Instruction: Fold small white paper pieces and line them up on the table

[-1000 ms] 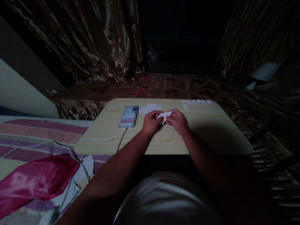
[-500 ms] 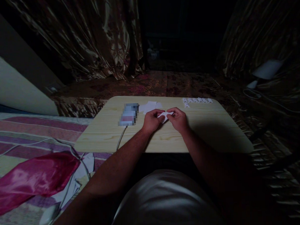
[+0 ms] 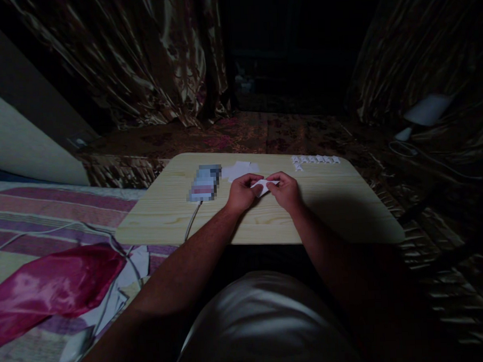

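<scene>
Both hands meet over the middle of a light wooden lap table. My left hand and my right hand pinch a small white piece of paper between their fingertips, just above the tabletop. More white paper pieces lie flat right behind the hands. A row of several small folded white paper shapes stands along the far right edge of the table.
A blurred-out phone-sized object lies left of the hands, with a cable running off the near edge. A striped bedspread with a shiny red cloth and paper scraps is at left. Dark patterned curtains hang behind.
The hands have stayed together on the paper piece, with only small finger shifts. The view has drifted slightly.
</scene>
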Demonstrator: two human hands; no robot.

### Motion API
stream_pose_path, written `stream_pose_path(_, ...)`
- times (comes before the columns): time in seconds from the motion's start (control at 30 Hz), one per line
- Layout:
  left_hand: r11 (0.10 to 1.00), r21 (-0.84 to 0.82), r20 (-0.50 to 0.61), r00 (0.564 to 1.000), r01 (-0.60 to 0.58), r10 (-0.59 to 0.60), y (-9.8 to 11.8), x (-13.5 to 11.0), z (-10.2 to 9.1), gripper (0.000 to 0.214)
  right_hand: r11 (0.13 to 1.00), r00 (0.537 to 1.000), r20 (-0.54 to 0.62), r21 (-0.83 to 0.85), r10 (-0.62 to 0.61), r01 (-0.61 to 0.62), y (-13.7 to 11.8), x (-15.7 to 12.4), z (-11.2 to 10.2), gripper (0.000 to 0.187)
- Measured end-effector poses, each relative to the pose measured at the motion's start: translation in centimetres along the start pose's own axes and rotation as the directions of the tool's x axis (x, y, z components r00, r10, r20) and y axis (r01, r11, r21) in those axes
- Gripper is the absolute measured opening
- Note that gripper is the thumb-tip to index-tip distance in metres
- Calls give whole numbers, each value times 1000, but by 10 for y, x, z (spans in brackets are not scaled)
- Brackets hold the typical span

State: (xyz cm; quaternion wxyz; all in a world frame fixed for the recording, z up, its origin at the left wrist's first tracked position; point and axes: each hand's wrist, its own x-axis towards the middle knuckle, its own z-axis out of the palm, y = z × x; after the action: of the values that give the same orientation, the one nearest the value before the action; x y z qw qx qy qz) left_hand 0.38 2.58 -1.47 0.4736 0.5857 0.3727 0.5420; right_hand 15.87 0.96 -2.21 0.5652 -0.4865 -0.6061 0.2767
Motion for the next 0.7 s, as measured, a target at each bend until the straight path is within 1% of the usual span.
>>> stream_pose_path(0.1, 1000, 5, 3, 1000, 2, -3, 0, 0, 0, 29, 1000, 999, -53, 5, -8, 8, 0, 0, 1, 15)
stream_pose_path(0.17, 1000, 9, 8, 1000, 0, -1, 0, 0, 1, 28, 1000, 998, -59, -1, 0, 0, 1, 1, 1, 14)
stream_pose_path(0.3, 1000, 14, 13, 1000, 11, -11, 1, -1, 2, 27, 999, 998, -66, -23, 24, -26, 3, 2, 0, 14)
stream_pose_path(0.43, 999, 33, -7, 1000, 30, -30, 2, -1, 3, 23, 998, 997, -69, -38, 40, -43, 4, 2, 1, 14)
stream_pose_path(0.7, 997, 60, -14, 999, 53, -52, 7, -3, 4, 23, 998, 996, -60, -21, 58, -60, 4, 2, 1, 15)
